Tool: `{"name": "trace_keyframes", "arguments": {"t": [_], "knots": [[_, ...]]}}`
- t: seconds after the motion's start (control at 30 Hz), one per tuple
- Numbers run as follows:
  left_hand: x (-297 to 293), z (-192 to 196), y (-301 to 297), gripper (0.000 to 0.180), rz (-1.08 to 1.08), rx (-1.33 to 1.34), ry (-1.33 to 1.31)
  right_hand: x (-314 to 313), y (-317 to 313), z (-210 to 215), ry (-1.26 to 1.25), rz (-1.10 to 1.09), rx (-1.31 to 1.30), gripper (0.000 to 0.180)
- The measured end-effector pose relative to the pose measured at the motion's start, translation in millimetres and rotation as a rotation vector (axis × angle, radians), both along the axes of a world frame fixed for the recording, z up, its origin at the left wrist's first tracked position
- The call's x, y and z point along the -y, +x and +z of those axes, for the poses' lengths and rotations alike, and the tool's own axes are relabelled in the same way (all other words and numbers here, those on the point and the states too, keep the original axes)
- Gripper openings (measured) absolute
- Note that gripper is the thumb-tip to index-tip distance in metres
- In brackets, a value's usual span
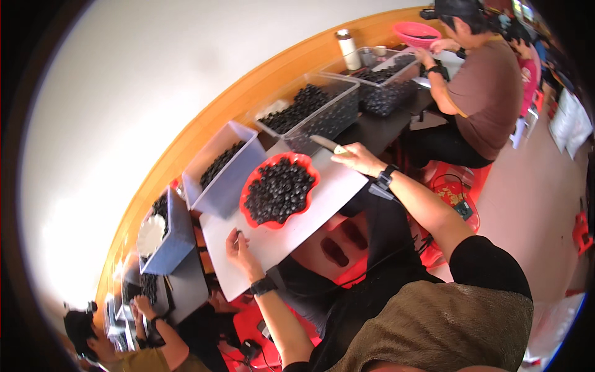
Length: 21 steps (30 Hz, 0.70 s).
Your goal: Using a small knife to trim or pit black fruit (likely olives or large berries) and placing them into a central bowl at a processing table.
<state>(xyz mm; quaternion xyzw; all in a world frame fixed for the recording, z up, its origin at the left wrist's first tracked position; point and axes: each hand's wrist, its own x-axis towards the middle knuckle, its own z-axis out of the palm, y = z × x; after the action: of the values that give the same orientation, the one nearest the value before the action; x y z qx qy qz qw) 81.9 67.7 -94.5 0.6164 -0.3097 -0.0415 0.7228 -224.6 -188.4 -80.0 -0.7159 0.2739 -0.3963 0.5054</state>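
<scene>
A red bowl with a wavy rim [315, 168] stands on a white board [334, 181] in front of me, heaped with small, round, glossy black fruits or nuts [279, 191]; their exact kind does not show. Right of the bowl, my right hand [361, 159] is closed round the light handle of a small knife [323, 143], its blade pointing up and left. Close to the board's left end, my left hand [238, 248] pinches a small dark round piece [238, 234] between thumb and fingers. Both hands are apart from the bowl.
Behind the board stand a blue-grey bin [238, 170] and a clear bin [334, 108], both holding black pieces. Another blue bin [170, 248] is at left. Co-workers sit at right [489, 93] and lower left [118, 347]. A white bottle [348, 49] stands by the wall.
</scene>
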Motion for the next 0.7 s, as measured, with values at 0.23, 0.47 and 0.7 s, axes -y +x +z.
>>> {"name": "trace_keyframes", "arguments": {"t": [0.23,0.47,0.7], "knots": [[-4,1,2,0.025,0.001,0.037,0.039,12,6,-8,-0.127,-0.007,-0.014,0.040],[-4,1,-1,0.023,-0.021,0.033,0.020,6,2,-5,-0.092,0.033,-0.040,0.043],[-4,7,-4,0.024,0.011,0.002,0.022,5,2,0,-0.056,0.093,-0.027,0.038]]}}
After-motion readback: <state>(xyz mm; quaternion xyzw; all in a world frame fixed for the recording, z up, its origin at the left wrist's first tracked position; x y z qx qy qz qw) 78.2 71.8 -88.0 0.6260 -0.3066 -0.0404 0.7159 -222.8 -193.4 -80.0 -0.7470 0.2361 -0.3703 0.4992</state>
